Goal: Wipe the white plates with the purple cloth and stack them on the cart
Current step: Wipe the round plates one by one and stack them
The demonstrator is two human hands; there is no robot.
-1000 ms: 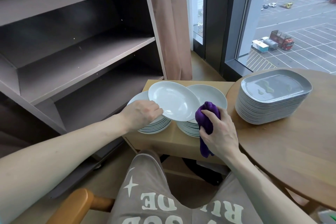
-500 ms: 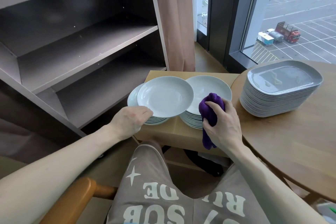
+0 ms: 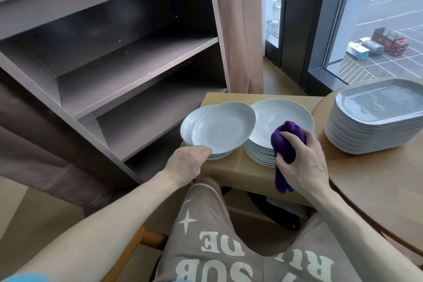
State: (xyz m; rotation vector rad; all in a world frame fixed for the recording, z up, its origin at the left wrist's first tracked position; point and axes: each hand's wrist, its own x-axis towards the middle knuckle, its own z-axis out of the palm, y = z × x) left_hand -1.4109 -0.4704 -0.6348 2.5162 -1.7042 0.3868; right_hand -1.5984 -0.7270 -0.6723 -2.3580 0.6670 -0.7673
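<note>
Gripping its near rim in my left hand point(image 3: 186, 163), I am lowering the white plate point(image 3: 223, 129), higher a second ago, onto the left stack point(image 3: 189, 125) on the cart point(image 3: 249, 168), nearly finishing it, while my right hand point(image 3: 302, 167) is clutching the bunched purple cloth point(image 3: 286, 142).

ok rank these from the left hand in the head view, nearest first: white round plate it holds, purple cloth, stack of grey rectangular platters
1. White round plate: gripped by the left hand.
2. Purple cloth: centre, in the right hand.
3. Stack of grey rectangular platters: far right, wooden table.
</note>
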